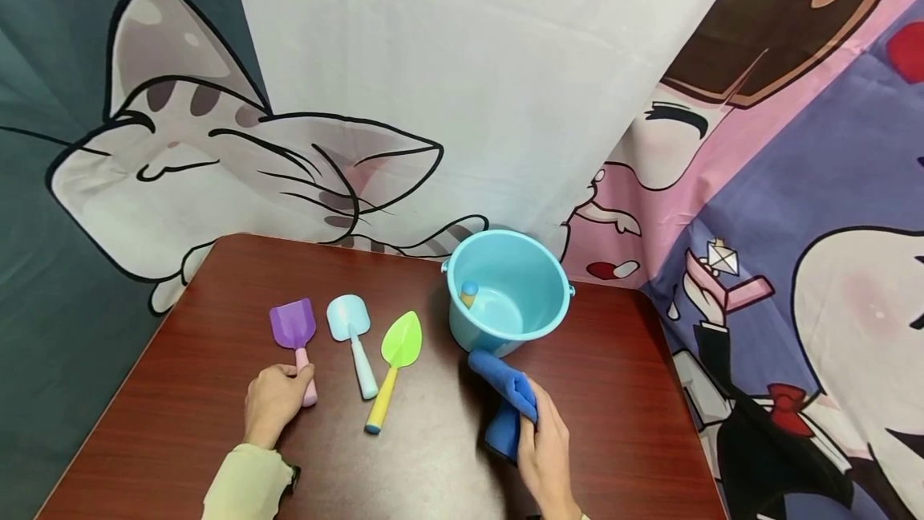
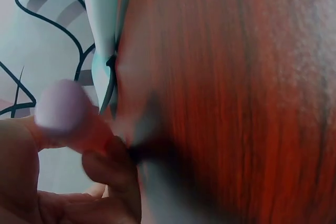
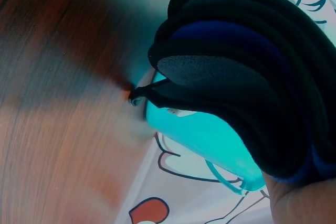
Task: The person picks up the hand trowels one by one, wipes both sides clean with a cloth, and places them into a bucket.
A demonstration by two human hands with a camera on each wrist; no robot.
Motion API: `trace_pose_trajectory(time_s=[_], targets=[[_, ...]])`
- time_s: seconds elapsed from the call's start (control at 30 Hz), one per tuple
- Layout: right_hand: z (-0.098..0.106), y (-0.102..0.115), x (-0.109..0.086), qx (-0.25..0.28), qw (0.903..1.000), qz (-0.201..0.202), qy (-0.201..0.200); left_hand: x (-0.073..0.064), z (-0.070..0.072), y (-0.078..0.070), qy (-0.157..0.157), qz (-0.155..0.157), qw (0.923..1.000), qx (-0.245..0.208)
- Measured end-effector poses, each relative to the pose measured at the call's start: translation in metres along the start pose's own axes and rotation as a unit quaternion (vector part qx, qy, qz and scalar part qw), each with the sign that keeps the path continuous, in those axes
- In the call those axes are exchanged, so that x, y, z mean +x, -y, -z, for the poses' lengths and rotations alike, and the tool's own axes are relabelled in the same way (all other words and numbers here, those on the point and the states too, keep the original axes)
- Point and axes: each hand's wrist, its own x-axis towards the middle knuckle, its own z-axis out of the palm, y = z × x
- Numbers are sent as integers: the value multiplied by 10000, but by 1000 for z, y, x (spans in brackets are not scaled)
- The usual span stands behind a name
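My left hand [image 1: 277, 401] pinches the pink handle [image 2: 86, 124] of a toy shovel with a purple blade [image 1: 293, 323], at the left of the table. Thumb and fingers lie on either side of the handle. My right hand [image 1: 546, 448] grips a folded blue cloth [image 1: 505, 385] in front of a light blue bucket [image 1: 508, 287]. In the right wrist view the folded layers of the cloth [image 3: 226, 72] look dark and cover part of the bucket. Beside the purple shovel lie a pale blue shovel [image 1: 350, 319] and a green trowel [image 1: 402, 339] with a yellow handle.
Inside the bucket sits a small piece with a blue top [image 1: 469, 290]. The brown wooden table [image 1: 621, 392] ends at a printed cloth backdrop [image 1: 462, 87] behind and at the right. The bucket stands near the table's back edge.
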Motion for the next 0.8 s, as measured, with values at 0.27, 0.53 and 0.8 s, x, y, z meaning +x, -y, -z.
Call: trace_pose_trajectory(time_s=[0.27, 0.53, 0.8], targets=[[0, 0, 0, 21, 10000, 17, -7, 0, 3, 3, -52, 62, 9999, -94], [1, -1, 0, 36, 10000, -74, 50, -1, 6, 4, -280, 59, 9995, -128], [0, 0, 1, 84, 9997, -209, 111, -4, 14, -1, -366, 15, 9991, -196]])
